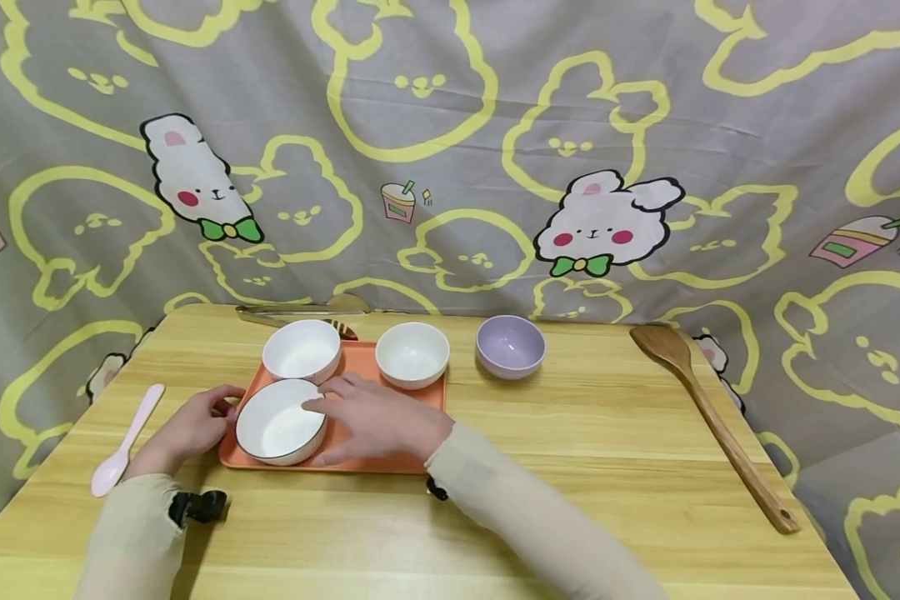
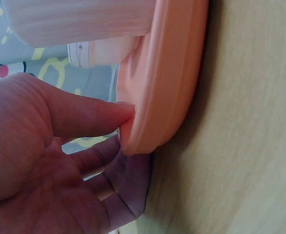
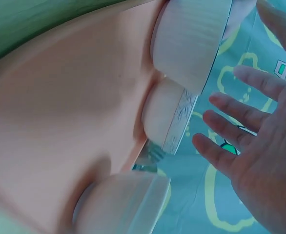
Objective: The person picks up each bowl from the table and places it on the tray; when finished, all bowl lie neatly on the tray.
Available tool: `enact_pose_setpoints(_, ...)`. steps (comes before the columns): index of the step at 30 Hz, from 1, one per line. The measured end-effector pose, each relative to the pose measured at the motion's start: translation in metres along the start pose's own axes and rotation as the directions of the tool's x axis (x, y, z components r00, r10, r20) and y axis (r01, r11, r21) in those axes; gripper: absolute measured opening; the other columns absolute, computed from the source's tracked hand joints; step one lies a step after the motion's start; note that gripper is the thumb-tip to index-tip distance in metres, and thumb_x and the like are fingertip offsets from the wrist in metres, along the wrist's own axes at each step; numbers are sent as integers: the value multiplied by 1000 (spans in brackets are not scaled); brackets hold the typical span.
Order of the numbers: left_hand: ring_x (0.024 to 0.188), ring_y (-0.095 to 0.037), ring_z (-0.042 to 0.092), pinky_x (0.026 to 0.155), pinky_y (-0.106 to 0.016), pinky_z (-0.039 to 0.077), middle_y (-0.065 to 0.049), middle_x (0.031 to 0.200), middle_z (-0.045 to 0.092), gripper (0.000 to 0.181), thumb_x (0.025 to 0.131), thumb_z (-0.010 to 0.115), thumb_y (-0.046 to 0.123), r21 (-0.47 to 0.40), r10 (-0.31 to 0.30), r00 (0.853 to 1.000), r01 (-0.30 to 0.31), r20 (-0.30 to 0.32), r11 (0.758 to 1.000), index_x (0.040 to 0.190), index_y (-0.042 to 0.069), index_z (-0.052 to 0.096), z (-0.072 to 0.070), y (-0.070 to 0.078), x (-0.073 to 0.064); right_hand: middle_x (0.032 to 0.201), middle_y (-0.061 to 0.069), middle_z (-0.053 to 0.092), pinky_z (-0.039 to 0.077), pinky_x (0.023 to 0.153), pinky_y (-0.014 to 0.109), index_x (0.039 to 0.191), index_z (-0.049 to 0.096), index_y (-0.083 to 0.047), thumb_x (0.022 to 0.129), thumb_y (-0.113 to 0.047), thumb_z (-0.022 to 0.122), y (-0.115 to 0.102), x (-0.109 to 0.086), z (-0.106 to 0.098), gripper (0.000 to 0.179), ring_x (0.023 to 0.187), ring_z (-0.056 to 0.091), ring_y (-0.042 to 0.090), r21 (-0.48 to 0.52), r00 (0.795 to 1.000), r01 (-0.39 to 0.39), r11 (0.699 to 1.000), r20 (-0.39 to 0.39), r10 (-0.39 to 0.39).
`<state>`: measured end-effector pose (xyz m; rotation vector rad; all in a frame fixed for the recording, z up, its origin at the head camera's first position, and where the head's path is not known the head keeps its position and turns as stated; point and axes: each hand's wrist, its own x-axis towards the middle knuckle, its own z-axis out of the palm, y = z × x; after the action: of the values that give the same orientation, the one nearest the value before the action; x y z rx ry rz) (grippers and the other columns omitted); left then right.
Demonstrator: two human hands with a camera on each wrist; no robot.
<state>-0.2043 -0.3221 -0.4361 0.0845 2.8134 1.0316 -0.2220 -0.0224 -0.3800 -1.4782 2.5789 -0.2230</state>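
Note:
My left hand pinches the left rim of the orange tray. In the left wrist view the thumb lies on top of the tray's rim and the fingers are underneath. Over the tray hovers my right hand, fingers spread, beside the dark-rimmed white bowl. Nothing is held in that palm in the right wrist view. Behind the dark-rimmed bowl stands a white bowl, and another white bowl occupies the tray's back right; all three are upright.
A purple bowl stands right of the tray. Farther right lies a long wooden spatula. A pink spoon lies left of my left hand. Tongs and another utensil, partly hidden, lie behind the tray near the patterned curtain.

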Motion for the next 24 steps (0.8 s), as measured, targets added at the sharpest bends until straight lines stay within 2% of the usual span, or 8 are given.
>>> enact_pose_setpoints(4, 82, -29, 53, 68, -36, 43, -14, 90, 58, 38, 89, 53, -1, -1, -2, 1000, 2, 0, 1000, 125, -14, 51, 0, 0, 0, 142, -4, 43, 29, 106, 29, 148, 45, -24, 89, -60, 60, 8, -16, -1, 71, 129, 37, 13, 21, 1000, 6, 1000, -19, -5)
enact_pose_setpoints(9, 83, -29, 53, 68, -37, 43, -15, 91, 57, 39, 89, 53, -1, -4, -13, 1000, 13, 3, 1000, 125, -14, 50, 0, 0, 0, 137, -1, 47, 27, 108, 29, 145, 49, -20, 92, -53, 61, 16, -35, 3, 63, 128, 40, 16, 2, 999, 14, 1000, -39, -14)
enact_pose_setpoints(24, 83, -30, 54, 69, -38, 43, -15, 91, 58, 38, 89, 53, 0, 13, -6, 1000, 6, 2, 1000, 125, -14, 50, 1, -1, 0, 137, 2, 48, 33, 105, 32, 141, 53, -17, 93, -47, 63, 34, -77, 13, 57, 128, 41, 17, 68, 998, -42, 997, -37, 45)
